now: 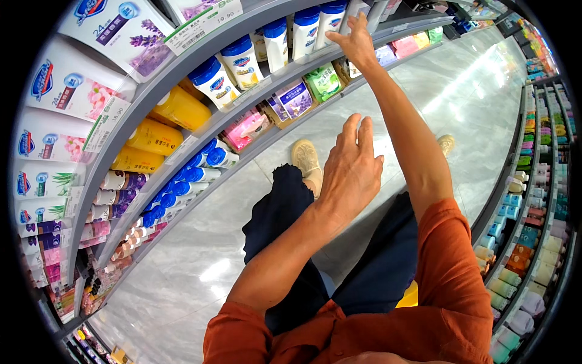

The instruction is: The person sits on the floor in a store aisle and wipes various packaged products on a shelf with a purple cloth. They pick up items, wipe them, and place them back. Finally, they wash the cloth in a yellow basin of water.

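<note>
My right hand (358, 48) reaches out to the shelf with its fingers spread, near a white Safeguard bottle with a blue cap (330, 25) and a pale grey pack (357, 12). Whether the fingertips touch either one, I cannot tell. Several more white blue-capped bottles (306, 34) stand upright in a row to the left. My left hand (348, 166) hangs in mid-air above the aisle floor, back upward, holding nothing that I can see, its fingers slightly apart. Below the bottles, a green pouch (324, 82) and a purple pack (294, 99) sit on the lower shelf.
A curved-looking grey shelf edge (268, 88) runs along the left. Yellow bottles (157, 136) and large Safeguard packs (68, 84) fill that side. Opposite shelving (523, 232) carries many bottles. Grey floor tiles (191, 264) lie between. Something yellow (409, 295) shows behind my leg.
</note>
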`<state>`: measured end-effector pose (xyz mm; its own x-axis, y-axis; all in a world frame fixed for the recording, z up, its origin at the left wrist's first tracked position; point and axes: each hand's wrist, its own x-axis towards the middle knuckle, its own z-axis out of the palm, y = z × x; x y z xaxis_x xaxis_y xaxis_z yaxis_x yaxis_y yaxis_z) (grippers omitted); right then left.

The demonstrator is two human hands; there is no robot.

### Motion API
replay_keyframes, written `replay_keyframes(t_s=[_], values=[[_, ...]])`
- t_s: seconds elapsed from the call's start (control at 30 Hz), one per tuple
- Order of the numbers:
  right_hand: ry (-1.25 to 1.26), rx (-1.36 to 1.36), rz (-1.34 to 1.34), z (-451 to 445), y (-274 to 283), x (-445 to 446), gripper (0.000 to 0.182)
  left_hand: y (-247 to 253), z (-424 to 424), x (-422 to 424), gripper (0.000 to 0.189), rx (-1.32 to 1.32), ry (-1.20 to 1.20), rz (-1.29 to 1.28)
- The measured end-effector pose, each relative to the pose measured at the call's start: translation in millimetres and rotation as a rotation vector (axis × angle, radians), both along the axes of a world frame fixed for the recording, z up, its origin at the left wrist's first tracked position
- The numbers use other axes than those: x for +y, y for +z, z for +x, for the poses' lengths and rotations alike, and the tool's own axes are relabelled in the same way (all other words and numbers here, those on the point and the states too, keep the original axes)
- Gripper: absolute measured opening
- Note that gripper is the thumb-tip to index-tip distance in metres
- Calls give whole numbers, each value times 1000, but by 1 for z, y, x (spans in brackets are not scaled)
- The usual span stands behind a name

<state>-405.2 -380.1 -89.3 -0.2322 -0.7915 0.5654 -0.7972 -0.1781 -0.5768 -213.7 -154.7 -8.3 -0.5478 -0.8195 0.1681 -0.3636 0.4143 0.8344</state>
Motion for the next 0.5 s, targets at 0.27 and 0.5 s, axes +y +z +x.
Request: replay_keyframes(t_s=[0.27, 0.5], values=[[99, -357, 264, -23, 2, 233, 76, -1, 5, 0, 54, -33, 13, 60], [-879, -968, 344, -201, -83, 602, 39, -10, -5, 8, 52, -15, -30, 75]])
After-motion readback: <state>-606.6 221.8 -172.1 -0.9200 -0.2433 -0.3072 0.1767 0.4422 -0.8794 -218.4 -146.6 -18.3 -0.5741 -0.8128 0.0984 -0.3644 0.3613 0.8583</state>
